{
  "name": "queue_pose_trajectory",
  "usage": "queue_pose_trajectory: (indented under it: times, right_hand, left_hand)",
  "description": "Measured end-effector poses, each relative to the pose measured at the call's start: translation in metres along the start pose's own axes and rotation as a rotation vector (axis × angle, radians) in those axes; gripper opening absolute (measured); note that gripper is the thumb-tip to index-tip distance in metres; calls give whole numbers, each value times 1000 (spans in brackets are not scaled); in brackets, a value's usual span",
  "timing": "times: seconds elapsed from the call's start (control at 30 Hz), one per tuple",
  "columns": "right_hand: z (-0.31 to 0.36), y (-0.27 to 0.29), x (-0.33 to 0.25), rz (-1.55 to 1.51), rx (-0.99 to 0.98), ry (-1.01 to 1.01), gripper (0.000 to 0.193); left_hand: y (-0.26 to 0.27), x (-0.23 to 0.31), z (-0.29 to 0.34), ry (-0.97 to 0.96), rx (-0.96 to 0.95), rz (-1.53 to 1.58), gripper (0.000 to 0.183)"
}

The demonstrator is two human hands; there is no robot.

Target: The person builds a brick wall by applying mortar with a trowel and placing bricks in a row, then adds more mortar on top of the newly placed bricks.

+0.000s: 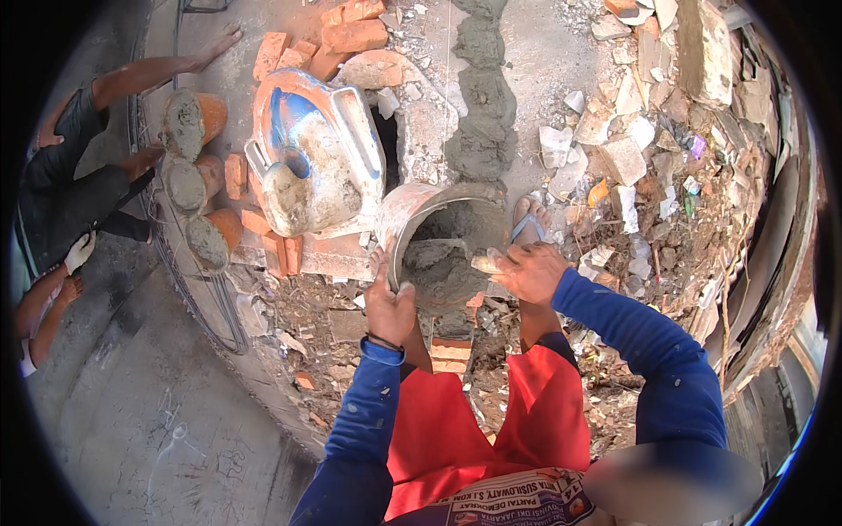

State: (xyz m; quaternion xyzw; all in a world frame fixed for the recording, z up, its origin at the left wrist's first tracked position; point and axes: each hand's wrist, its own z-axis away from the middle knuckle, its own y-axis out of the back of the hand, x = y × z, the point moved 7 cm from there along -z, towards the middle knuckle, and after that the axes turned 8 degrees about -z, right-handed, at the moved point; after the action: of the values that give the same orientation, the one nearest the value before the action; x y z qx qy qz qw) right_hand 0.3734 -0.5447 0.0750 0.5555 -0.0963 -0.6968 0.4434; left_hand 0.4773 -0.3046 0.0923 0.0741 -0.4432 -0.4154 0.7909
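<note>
bucket [396, 213] just ahead of left hand [390, 307], clasping its rim; right hand [531, 273] alongside, gripping trowel [483, 265]

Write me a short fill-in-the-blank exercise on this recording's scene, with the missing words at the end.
1. The person's ____ hand grips the pale handle of a tool.
2. The person's other hand holds the large round bucket by its ____.
3. At the picture's left, ____ orange containers of grey mix stand in a row.
4. The person's shorts are ____ in colour.

Missing words: right; rim; three; red.
</note>
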Motion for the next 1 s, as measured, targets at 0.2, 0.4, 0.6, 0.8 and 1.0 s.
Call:
queue_pose_trajectory:
  times: [0.2, 0.4, 0.6, 0.8, 1.0]
  right_hand:
    - [47, 54, 32, -62, 152, -340, 45]
    - [21, 22, 40, -501, 128, -238, 44]
    - [-1, 19, 23, -681, -27, -191, 50]
    - [32, 4, 41, -802, -128, -188, 53]
    - [51, 62, 69, -738, -208, -294, 54]
  left_hand:
    - [14, 70, -3, -168, -47, -116, 69]
    - [22, 102, -15, -139, -23, 1, 63]
    - [21, 88, -4, -26, 4, 122, 46]
    - [-5, 32, 16, 194, 75, 146, 52]
    - [-27, -39, 30, 401, 150, 484, 49]
